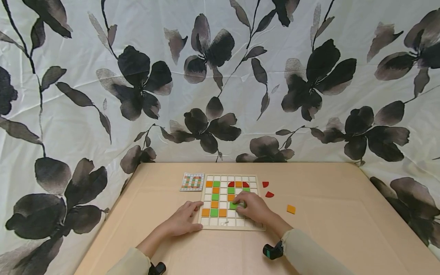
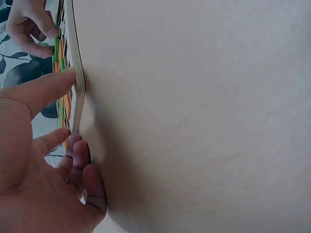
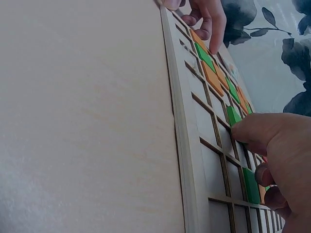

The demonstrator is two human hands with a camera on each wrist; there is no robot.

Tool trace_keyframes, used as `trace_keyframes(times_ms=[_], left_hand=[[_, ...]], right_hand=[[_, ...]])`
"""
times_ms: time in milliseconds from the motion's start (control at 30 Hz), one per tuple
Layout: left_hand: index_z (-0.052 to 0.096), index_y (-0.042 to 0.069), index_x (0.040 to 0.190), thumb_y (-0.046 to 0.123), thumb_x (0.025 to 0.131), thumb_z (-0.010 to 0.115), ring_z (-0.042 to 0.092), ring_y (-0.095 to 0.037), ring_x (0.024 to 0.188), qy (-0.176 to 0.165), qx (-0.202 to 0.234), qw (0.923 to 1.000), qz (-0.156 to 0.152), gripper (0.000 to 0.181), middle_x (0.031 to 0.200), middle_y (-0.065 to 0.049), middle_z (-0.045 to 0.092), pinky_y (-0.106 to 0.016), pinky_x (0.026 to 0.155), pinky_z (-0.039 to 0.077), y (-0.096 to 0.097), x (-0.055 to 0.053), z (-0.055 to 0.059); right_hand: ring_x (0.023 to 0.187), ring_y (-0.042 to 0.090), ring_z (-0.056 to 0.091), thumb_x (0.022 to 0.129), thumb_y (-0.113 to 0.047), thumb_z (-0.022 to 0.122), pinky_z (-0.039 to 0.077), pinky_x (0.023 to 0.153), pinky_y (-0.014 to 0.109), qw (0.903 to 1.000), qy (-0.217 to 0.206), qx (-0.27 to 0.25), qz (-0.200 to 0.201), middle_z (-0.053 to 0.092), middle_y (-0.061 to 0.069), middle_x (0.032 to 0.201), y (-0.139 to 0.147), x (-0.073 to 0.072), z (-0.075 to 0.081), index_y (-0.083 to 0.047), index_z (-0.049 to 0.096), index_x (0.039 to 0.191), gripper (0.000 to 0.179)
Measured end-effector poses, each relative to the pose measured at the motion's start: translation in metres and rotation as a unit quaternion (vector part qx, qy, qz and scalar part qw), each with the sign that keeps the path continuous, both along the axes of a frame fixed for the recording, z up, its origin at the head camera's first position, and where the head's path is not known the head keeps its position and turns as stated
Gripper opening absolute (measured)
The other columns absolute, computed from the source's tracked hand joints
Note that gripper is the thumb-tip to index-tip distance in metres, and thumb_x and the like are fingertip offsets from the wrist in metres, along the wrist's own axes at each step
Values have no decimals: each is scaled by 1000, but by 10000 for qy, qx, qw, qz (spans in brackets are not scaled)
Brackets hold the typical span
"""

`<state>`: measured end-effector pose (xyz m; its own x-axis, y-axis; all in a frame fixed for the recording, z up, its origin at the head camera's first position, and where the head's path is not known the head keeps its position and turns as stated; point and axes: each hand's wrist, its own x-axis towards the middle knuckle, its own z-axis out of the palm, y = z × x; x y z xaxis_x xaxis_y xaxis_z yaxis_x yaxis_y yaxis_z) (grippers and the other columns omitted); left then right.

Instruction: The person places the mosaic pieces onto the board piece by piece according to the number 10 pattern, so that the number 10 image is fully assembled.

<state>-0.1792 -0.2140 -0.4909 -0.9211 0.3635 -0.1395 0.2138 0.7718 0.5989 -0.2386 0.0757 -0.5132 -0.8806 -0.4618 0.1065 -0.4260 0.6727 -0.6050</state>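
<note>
A pale wooden grid board (image 1: 235, 228) with orange and green square tiles and red rounded pieces lies on the table. My right hand (image 1: 252, 207) is over its right half, thumb and index finger pinching a green tile (image 1: 233, 206) at a cell. From the right wrist view, the thumb tip meets that green tile (image 3: 233, 115), and the index fingertip is hidden behind the thumb. Another green tile (image 3: 251, 186) lies in the grid beside the curled fingers. My left hand (image 1: 181, 220) rests at the board's left edge, fingers extended and thumb by the near corner.
A small pattern card (image 1: 192, 182) lies left of the board. To the right are two loose red pieces (image 1: 266, 184) and an orange tile (image 1: 291, 209). A floral cloth (image 1: 220, 95) hangs behind the table (image 1: 309, 248).
</note>
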Motion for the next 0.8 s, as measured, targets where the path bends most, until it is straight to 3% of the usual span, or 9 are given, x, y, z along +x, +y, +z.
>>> trace_keyframes(times_ms=[500,800], left_hand=[[38,15,147,34,83,74,42,-21,113,-17,-11,10000,34,76,124,-4,47,-48,96,37,-1,0,-2],[38,15,147,35,83,74,42,-20,112,-5,-35,10000,56,76,123,-4,47,-46,95,37,0,-1,-3]], right_hand=[[99,13,59,85,-18,73,51,89,35,9991,384,-27,199,64,-10,101,-7,-3,2,-19,79,88,7],[99,14,60,85,-20,74,51,89,37,9994,262,-169,119,65,-9,101,-6,-2,0,-21,78,89,6]])
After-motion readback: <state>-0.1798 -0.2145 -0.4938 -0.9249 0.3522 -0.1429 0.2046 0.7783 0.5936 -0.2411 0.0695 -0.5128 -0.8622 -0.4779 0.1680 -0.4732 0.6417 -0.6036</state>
